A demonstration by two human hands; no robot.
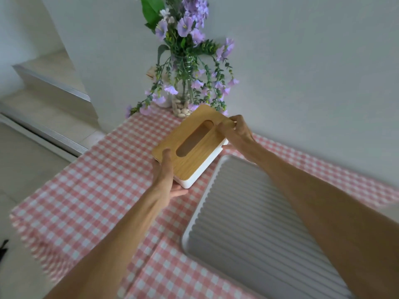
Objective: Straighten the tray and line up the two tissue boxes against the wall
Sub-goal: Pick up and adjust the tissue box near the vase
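Beside the tray [248, 223], both hands grip an unlabelled tissue box [190, 145].

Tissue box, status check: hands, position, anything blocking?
Left hand and right hand both gripping the tissue box. Box angled, short of the wall, beside the tray. Vase close behind. Second box not in view.

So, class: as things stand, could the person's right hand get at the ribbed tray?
Probably not freely: the right hand is gripping the tissue box. The tray lies uncovered just below that arm.

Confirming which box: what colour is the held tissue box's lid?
Light wood-grain tan lid over a white base, head view.
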